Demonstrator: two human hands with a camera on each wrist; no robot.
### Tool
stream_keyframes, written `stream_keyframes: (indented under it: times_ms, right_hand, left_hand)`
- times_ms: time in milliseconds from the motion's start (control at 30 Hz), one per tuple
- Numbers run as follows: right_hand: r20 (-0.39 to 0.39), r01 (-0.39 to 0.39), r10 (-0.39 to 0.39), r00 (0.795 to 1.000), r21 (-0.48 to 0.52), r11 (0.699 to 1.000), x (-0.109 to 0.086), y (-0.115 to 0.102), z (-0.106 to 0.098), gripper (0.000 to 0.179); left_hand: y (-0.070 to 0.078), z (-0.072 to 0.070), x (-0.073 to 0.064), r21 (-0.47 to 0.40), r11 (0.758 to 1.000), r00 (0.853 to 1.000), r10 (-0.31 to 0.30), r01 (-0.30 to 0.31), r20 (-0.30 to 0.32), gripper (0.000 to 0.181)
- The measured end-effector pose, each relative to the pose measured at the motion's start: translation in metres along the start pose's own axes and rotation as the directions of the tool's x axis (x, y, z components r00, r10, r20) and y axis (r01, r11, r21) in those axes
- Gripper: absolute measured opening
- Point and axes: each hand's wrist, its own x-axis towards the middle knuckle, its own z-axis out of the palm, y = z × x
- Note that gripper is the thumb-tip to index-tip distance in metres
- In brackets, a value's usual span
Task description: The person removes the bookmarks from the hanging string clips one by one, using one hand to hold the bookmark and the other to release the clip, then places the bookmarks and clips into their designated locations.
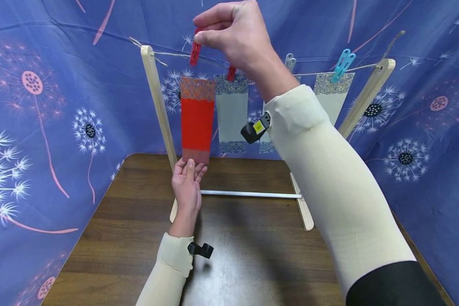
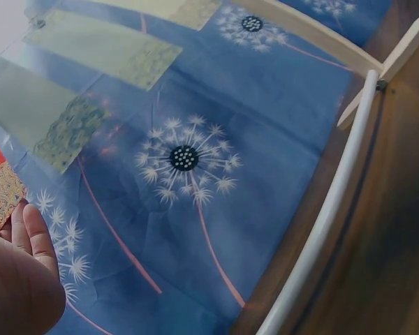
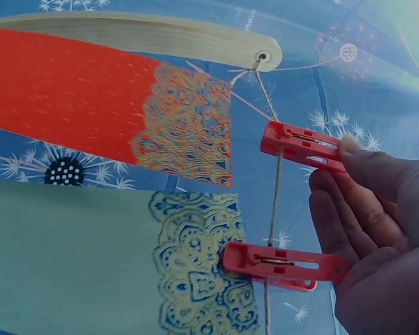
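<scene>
My left hand [image 1: 187,189] pinches the lower edge of a red paper strip [image 1: 196,123] with patterned ends, thumb in front, holding it upright. Above it, my right hand [image 1: 245,38] pinches the handle end of a red clothespin [image 1: 194,53] between thumb and fingers. In the right wrist view that clothespin [image 3: 302,146] overlaps the string [image 3: 274,202], and the strip's top edge stands apart from it. Beside it, a second red clothespin [image 3: 283,264] clips a pale green patterned strip [image 3: 77,258] to the string. The left wrist view shows only a corner of the red strip [image 2: 3,192].
Wooden posts [image 1: 158,97] carry the string, with a white rod [image 1: 248,194] low between their feet. Further right hang more pale strips, under a grey clothespin [image 1: 290,62] and a blue clothespin [image 1: 342,66]. Brown table [image 1: 130,238] below; blue floral cloth [image 1: 99,85] behind.
</scene>
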Motion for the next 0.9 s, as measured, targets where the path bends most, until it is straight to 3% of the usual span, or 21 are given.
stream_keyframes:
  times_ms: [233, 600, 900]
  right_hand:
    - [-0.023, 0.025, -0.024, 0.999, 0.036, 0.999, -0.002, -0.002, -0.006, 0.028]
    - [-0.053, 0.040, -0.038, 0.998, 0.045, 0.998, -0.006, -0.004, -0.016, 0.027]
    - [-0.108, 0.099, -0.090, 0.990, 0.080, 0.992, -0.023, -0.002, -0.035, 0.029]
  left_hand:
    - [0.007, -0.007, -0.016, 0.020, 1.000, 0.999, 0.006, -0.007, 0.046, 0.022]
    - [0.027, -0.012, -0.027, -0.010, 0.998, 0.992, 0.070, -0.069, 0.102, 0.016]
    - [0.060, -0.024, -0.029, -0.025, 0.991, 0.985, 0.130, -0.128, 0.110, 0.020]
